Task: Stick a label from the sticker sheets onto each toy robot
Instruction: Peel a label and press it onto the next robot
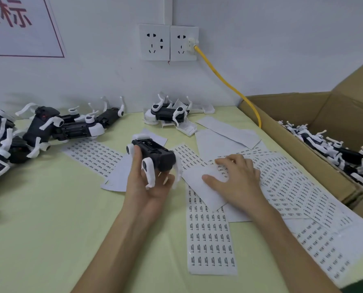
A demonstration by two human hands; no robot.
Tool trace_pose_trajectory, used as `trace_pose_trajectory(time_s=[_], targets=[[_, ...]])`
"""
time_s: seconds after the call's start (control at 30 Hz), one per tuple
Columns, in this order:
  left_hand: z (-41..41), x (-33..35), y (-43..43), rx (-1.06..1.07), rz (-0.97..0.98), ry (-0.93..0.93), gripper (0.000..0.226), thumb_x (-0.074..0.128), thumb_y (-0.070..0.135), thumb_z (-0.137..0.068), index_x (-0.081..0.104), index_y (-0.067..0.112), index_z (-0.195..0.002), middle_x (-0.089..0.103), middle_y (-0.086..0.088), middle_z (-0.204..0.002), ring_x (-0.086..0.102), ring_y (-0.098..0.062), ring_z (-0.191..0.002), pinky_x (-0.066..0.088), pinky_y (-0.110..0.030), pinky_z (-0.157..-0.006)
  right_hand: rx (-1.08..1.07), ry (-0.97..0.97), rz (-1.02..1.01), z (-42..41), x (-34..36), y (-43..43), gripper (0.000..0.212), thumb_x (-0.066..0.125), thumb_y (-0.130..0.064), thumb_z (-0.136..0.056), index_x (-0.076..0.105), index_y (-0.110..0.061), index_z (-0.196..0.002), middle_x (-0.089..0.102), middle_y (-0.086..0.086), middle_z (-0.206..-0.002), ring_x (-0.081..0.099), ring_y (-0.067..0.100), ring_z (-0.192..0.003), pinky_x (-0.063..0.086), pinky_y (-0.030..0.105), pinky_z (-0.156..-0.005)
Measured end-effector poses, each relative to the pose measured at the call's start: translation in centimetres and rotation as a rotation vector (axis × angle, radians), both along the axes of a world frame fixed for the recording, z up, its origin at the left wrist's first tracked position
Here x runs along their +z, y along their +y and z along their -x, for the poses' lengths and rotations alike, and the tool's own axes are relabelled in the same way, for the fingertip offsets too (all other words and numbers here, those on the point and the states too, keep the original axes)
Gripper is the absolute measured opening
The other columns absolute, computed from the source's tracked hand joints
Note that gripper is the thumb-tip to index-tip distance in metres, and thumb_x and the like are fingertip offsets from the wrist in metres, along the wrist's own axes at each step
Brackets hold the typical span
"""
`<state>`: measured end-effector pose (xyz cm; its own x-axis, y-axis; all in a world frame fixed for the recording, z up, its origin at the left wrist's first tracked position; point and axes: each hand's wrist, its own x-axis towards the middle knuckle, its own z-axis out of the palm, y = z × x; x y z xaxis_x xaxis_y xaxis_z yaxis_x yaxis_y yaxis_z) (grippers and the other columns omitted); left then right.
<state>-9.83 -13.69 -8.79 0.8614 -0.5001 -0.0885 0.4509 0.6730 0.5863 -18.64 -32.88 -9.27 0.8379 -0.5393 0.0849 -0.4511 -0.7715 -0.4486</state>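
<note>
- L hand (149,187) & R hand (237,178), mid frame: both bare; nails short, seen best on R thumb
- L forearm (113,240), lower centre: bare from wrist to bottom edge
- R forearm (282,229), lower right: bare as well, wrist to frame edge
- dark green cloth (361,287), bottom-right corner by R arm: poss. a sleeve edge, too little in view to tell what garment

Left hand (149,188): palm up, forearm extended, fingers and thumb curled round a toy robot (155,154). Right hand (238,178): palm down, fingers bent, fingertips (218,161) touching a sticker sheet (223,171), thumb spread.
</note>
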Motion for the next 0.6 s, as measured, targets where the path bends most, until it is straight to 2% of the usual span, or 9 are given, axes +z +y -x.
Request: trace_pose_trajectory(time_s=[0.07,0.17,0.2,0.23,0.3,0.37,0.43,0.5,0.6], targets=[[0.0,0.1,-0.1,-0.049,-0.017,-0.081,0.070,0.048,0.062,-0.101,0.023,0.010,-0.064,0.046,-0.022,-0.079,0.049,-0.031,-0.059,0.033,-0.033,-0.054,0.022,0.016,-0.006,-0.1,-0.2,0.1,0.061,0.070,-0.062,-0.081,0.056,-0.035,-0.134,0.041,-0.010,-0.138,0.030,0.015,-0.135,0.016,0.037,-0.111],[0.3,0.6,-0.2,-0.098,-0.014,-0.113,0.049,0.039,0.061,-0.107,0.036,0.013,-0.095,0.021,-0.044,-0.086,0.042,-0.033,-0.056,0.032,-0.033,-0.049,0.044,-0.081,-0.079,-0.2,0.1,0.4,0.037,0.078,-0.046,-0.080,0.063,-0.041,-0.114,0.045,-0.017,-0.127,0.038,0.010,-0.130,0.014,0.024,-0.096],[0.4,0.7,-0.2,-0.112,-0.005,-0.103,0.045,0.040,0.061,-0.106,0.037,0.017,-0.102,0.018,-0.041,-0.087,0.040,-0.033,-0.060,0.033,-0.033,-0.050,0.055,-0.113,-0.107,-0.2,0.2,0.4,0.031,0.079,-0.040,-0.081,0.064,-0.042,-0.108,0.048,-0.018,-0.123,0.042,0.009,-0.127,0.012,0.021,-0.090],[0.5,0.9,-0.2,-0.117,0.004,-0.076,0.044,0.043,0.063,-0.104,0.040,0.019,-0.100,0.017,-0.028,-0.086,0.039,-0.032,-0.064,0.032,-0.033,-0.051,0.059,-0.135,-0.129,-0.2,0.2,0.5,0.028,0.079,-0.036,-0.081,0.064,-0.042,-0.104,0.051,-0.018,-0.119,0.046,0.008,-0.124,0.011,0.020,-0.087],[0.6,0.8,-0.1,-0.131,0.020,-0.035,0.047,0.048,0.065,-0.101,0.052,0.018,-0.103,0.011,-0.016,-0.086,0.038,-0.032,-0.071,0.029,-0.035,-0.054,0.028,-0.161,-0.130,-0.2,0.1,0.7,0.029,0.078,-0.039,-0.082,0.063,-0.040,-0.107,0.053,-0.016,-0.116,0.049,0.010,-0.119,0.013,0.023,-0.087],[0.7,0.8,0.0,-0.159,0.036,-0.037,0.050,0.051,0.065,-0.100,0.058,0.017,-0.112,0.016,-0.028,-0.083,0.042,-0.032,-0.072,0.025,-0.036,-0.058,-0.040,-0.120,-0.053,-0.2,-0.1,0.6,0.042,0.074,-0.054,-0.081,0.062,-0.038,-0.118,0.049,-0.011,-0.119,0.044,0.014,-0.119,0.017,0.029,-0.093],[0.5,0.7,0.1,-0.171,0.047,-0.038,0.050,0.067,0.062,-0.092,0.063,0.015,-0.109,0.020,-0.021,-0.075,0.045,-0.032,-0.076,0.025,-0.038,-0.061,-0.061,-0.035,0.041,-0.1,-0.2,0.6,0.054,0.071,-0.065,-0.078,0.060,-0.037,-0.123,0.044,-0.009,-0.119,0.039,0.017,-0.120,0.018,0.033,-0.097],[0.3,0.8,0.2,-0.186,0.047,-0.047,0.047,0.082,0.058,-0.080,0.072,0.015,-0.095,0.032,-0.012,-0.075,0.049,-0.032,-0.080,0.026,-0.038,-0.062,-0.047,-0.011,0.019,-0.3,-0.3,0.8,0.055,0.073,-0.064,-0.076,0.059,-0.037,-0.122,0.042,-0.011,-0.114,0.038,0.016,-0.118,0.015,0.030,-0.091],[0.0,0.4,0.2,-0.197,0.073,0.020,0.059,0.097,0.051,-0.064,0.073,0.019,-0.108,0.054,-0.010,-0.104,0.060,-0.033,-0.100,0.047,-0.037,-0.070,-0.014,-0.085,-0.105,-0.5,-0.2,1.1,0.045,0.080,-0.049,-0.075,0.059,-0.038,-0.113,0.048,-0.015,-0.111,0.044,0.012,-0.114,0.016,0.027,-0.090]])
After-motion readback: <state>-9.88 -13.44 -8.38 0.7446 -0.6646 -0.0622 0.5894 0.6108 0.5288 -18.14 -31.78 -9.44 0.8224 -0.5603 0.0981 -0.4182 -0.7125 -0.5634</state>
